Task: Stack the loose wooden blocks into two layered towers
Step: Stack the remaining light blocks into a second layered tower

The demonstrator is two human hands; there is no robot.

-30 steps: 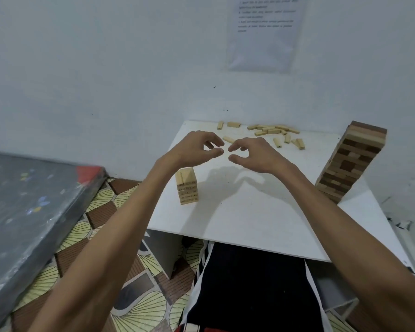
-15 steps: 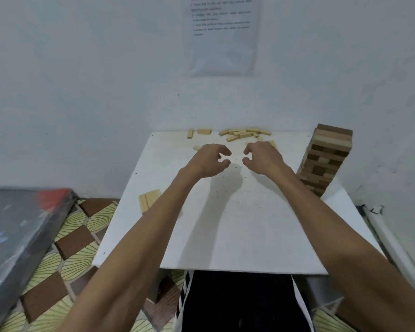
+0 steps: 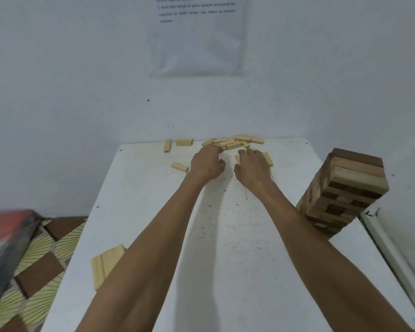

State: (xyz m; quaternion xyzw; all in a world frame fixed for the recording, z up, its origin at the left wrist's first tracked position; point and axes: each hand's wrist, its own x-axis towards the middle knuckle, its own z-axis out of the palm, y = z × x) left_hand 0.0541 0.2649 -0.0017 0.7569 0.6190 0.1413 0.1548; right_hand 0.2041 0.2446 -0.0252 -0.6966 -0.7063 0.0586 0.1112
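While both arms reach across the white square table [image 3: 225,248], left hand [image 3: 207,164] sits at the near edge of the scattered pale rectangular wooden blocks [image 3: 230,142] by the far wall, right hand [image 3: 252,167] just beside it. Fingers on both curl down; can't tell if either grips a block. Tall brown-and-pale block tower [image 3: 345,190] stands right, low pale block stack [image 3: 107,262] at the left edge.

At the top centre of the frame I see a printed sheet [image 3: 197,37] stuck on the wall, with four short lines of dark type across its upper part. The lettering is too blurred for me to make out any word.
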